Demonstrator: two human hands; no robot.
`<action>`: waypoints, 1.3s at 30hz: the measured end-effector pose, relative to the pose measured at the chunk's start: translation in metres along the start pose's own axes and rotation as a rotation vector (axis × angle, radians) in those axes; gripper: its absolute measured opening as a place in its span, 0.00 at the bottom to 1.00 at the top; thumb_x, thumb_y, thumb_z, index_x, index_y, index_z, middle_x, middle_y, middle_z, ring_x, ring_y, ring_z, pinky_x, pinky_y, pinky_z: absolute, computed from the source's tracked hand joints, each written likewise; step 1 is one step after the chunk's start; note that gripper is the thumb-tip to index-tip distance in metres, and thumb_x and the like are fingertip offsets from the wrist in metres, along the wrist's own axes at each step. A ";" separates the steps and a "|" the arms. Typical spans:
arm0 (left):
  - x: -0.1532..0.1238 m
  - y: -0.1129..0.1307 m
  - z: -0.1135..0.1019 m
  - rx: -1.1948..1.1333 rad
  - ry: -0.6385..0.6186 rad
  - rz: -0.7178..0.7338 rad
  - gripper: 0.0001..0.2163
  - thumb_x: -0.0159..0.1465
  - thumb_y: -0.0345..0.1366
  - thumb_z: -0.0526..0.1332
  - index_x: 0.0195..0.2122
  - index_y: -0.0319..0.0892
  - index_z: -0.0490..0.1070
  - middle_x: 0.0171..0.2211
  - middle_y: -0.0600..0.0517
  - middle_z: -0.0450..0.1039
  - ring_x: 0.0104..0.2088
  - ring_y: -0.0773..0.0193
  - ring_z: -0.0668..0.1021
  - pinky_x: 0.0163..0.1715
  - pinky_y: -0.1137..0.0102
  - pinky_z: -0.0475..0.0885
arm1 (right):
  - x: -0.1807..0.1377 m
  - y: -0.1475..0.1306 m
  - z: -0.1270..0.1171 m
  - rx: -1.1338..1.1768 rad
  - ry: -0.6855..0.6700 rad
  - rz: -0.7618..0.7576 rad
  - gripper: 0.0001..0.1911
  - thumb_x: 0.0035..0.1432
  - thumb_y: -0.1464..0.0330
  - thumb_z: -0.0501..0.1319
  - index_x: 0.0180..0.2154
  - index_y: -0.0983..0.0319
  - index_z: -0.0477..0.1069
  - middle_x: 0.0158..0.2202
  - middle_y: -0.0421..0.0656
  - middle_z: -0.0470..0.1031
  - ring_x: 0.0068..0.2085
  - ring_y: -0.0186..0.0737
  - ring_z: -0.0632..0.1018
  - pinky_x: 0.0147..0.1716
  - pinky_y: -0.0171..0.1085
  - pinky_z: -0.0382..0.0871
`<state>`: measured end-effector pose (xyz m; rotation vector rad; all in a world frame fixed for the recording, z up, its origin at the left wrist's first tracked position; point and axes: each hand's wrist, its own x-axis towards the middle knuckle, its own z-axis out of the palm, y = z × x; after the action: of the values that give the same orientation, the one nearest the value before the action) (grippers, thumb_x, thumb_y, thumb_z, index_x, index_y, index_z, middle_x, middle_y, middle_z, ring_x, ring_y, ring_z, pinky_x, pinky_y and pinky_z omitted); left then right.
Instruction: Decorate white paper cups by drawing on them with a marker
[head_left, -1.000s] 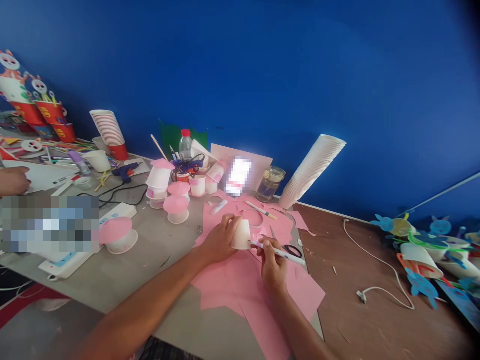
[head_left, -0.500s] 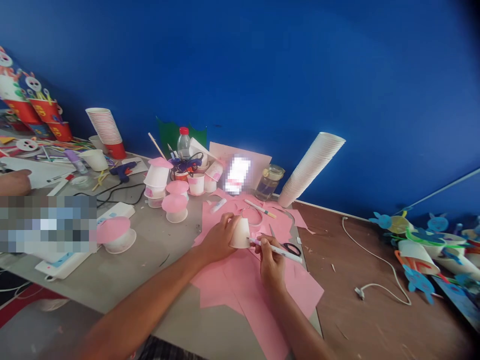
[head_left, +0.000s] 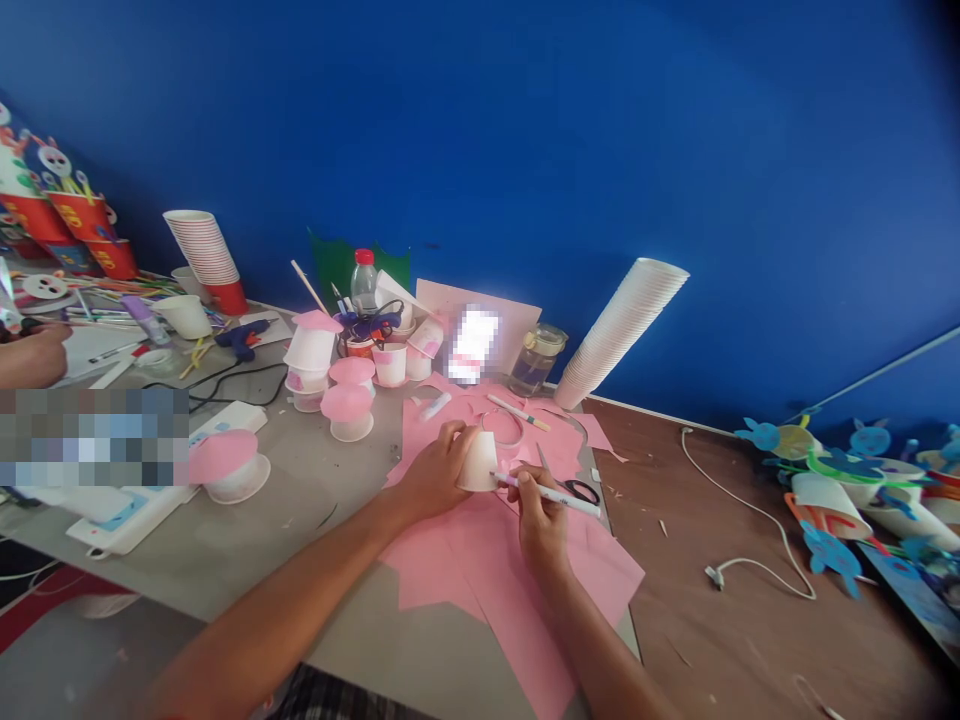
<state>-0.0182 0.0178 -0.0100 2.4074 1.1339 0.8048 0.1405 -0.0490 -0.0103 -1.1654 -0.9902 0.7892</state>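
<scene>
My left hand (head_left: 442,470) is wrapped around a white paper cup (head_left: 478,462), which is upside down above the pink paper (head_left: 480,570). Between the fingers of my right hand (head_left: 541,515) is a white marker (head_left: 559,493), its tip at the cup's lower right side. Whether the tip touches the cup I cannot tell. Scissors with black handles (head_left: 582,492) lie just right of the marker, partly hidden by my right hand. Behind the cup, a second marker (head_left: 517,411) and a pink paper ring (head_left: 501,428) rest on the pink scraps.
Cups with pink paper tops (head_left: 346,402) stand at the left. A tall leaning cup stack (head_left: 622,330), a lidded jar (head_left: 538,360) and a blurred bright screen (head_left: 472,345) are at the back. A white cable (head_left: 772,565) lies right. Another person's hand (head_left: 34,355) is far left.
The camera view has shifted slightly. My hands keep the cup and marker in nearly the same place. The other person's hand at the far left has moved a little.
</scene>
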 end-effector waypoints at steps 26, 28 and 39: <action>0.000 -0.001 0.000 0.028 -0.042 -0.021 0.33 0.58 0.41 0.62 0.62 0.45 0.49 0.56 0.38 0.57 0.55 0.43 0.72 0.45 0.53 0.75 | 0.003 0.004 0.000 0.045 0.062 0.065 0.15 0.55 0.56 0.61 0.26 0.60 0.69 0.18 0.34 0.64 0.22 0.33 0.67 0.24 0.34 0.63; 0.001 0.000 -0.001 0.024 -0.044 -0.026 0.34 0.58 0.41 0.63 0.62 0.45 0.49 0.56 0.39 0.57 0.54 0.44 0.72 0.45 0.53 0.76 | 0.003 0.007 0.000 0.083 0.084 0.085 0.15 0.55 0.55 0.61 0.27 0.60 0.70 0.18 0.34 0.64 0.23 0.33 0.68 0.25 0.34 0.65; 0.000 -0.002 0.002 0.027 -0.011 -0.009 0.33 0.58 0.42 0.63 0.62 0.45 0.50 0.55 0.39 0.58 0.52 0.45 0.74 0.41 0.55 0.77 | 0.002 0.006 0.001 0.140 0.047 0.082 0.16 0.55 0.54 0.62 0.30 0.60 0.71 0.20 0.35 0.66 0.25 0.35 0.71 0.31 0.39 0.70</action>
<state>-0.0184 0.0195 -0.0124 2.4238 1.1581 0.7765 0.1404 -0.0452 -0.0152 -1.1038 -0.8389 0.8787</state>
